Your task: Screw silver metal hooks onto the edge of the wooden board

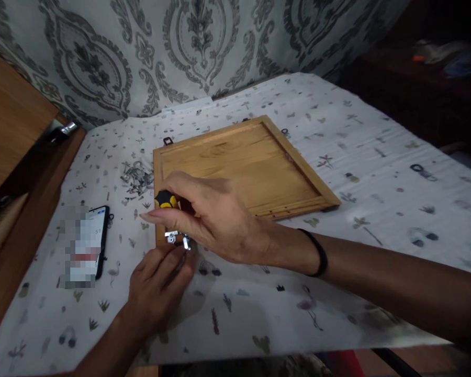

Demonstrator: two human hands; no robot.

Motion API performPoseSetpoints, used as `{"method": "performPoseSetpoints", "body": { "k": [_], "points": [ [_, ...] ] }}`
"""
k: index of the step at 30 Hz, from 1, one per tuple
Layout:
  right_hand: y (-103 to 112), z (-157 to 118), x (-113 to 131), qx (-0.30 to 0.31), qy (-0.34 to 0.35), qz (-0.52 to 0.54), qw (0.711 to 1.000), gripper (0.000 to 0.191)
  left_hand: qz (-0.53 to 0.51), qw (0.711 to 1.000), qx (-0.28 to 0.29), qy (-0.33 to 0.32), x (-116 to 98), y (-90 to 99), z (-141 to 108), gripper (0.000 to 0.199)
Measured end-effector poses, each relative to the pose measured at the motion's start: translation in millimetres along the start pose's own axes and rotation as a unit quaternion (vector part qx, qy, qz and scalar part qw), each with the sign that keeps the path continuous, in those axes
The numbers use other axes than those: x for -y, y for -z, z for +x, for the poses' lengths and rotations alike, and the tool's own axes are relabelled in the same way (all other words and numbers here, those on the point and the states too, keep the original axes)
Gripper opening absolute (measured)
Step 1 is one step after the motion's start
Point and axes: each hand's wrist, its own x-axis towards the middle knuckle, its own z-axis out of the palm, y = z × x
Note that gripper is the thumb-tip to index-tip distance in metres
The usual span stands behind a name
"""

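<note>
A wooden cabinet door [231, 162] with a raised frame lies flat on the cloth-covered table. My right hand [215, 214] is closed around a screwdriver [166, 199] with a black and yellow handle, upright over the door's near left corner; its shaft and tip are hidden. Just below it, a shiny metal hinge [171, 236] with screws sits at that corner. Bent fingers of my left hand [163, 285] close on the hinge at the door's near edge; my fingertips are partly hidden.
Several loose metal hinges and screws [137, 178] lie in a pile left of the door. A phone [102, 241] with a lit, partly blurred screen rests farther left. Wooden furniture [19, 110] borders the table's left side, and a patterned curtain [204, 47] hangs behind.
</note>
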Motion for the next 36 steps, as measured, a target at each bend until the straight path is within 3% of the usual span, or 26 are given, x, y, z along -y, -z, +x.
{"method": "performPoseSetpoints", "body": {
  "k": [15, 27, 36],
  "points": [
    [-4.9, -3.1, -2.1, -0.029, 0.039, -0.013, 0.999, 0.022, 0.009, 1.0, 0.008, -0.002, -0.1, 0.4, -1.4, 0.02],
    [-2.6, 0.7, 0.1, 0.023, 0.008, -0.03, 0.999, 0.021, 0.011, 1.0, 0.009, 0.002, 0.1, -1.4, -4.7, 0.02],
    [-0.1, -0.8, -1.0, 0.013, 0.01, -0.012, 1.0, 0.029, 0.004, 1.0, 0.011, 0.002, 0.5, -0.3, -1.6, 0.022]
  ]
}}
